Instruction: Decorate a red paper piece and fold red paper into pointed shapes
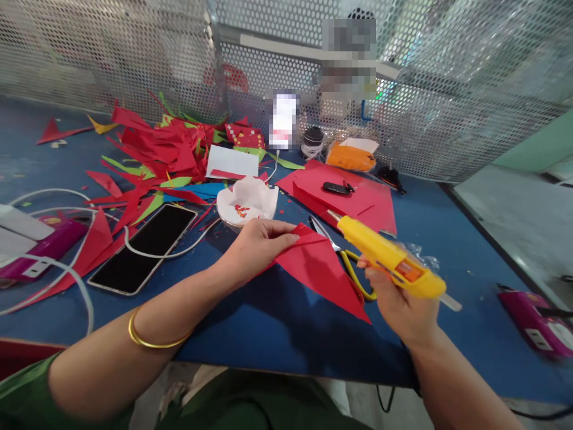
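Observation:
Between thumb and fingers, my left hand (262, 245) pinches the upper left corner of a folded red paper (320, 263), which tapers to a point at lower right. My right hand (405, 307) is wrapped round a yellow glue gun (387, 254); its nozzle points up and left, above the paper's right side, and a clear glue stick pokes out of its back. Scissors (353, 272) with yellow handles lie on the table behind the red paper, partly covered by it. A white petal-edged bowl (247, 203) with small red scraps stands just beyond my left hand.
Red and green paper scraps (170, 146) heap at back left. A dark phone (145, 248) with a white cable lies left. Red sheets (358, 197) carry a black object (338, 188). A lit phone (283, 122) leans on the mesh partition (147, 54). Purple power strips (537, 319) flank the blue table.

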Demonstrator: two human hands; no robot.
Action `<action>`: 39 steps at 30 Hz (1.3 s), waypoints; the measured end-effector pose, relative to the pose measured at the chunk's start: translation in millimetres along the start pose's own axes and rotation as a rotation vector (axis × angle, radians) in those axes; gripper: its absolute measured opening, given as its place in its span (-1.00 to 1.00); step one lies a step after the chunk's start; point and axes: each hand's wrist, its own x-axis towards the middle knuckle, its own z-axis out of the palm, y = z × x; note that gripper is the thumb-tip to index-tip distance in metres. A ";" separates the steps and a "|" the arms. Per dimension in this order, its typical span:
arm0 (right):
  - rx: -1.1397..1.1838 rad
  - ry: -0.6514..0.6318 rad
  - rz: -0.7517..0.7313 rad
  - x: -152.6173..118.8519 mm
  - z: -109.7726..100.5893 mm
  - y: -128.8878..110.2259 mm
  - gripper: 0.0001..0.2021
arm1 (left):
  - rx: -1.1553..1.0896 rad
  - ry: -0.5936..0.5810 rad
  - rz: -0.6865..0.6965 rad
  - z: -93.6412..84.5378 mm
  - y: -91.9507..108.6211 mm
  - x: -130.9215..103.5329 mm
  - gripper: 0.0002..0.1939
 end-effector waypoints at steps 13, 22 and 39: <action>-0.778 0.034 0.466 -21.2 -67.8 37.8 -0.71 | 0.026 0.014 0.090 -2.6 -9.1 5.2 -0.88; -1.065 -0.351 0.488 -26.3 -68.3 53.7 -0.71 | 0.044 0.030 0.179 -1.6 -6.8 6.0 -0.89; -0.673 0.102 -0.015 -23.9 22.3 4.3 -0.77 | -0.149 -0.043 0.159 1.3 -5.8 3.3 -0.84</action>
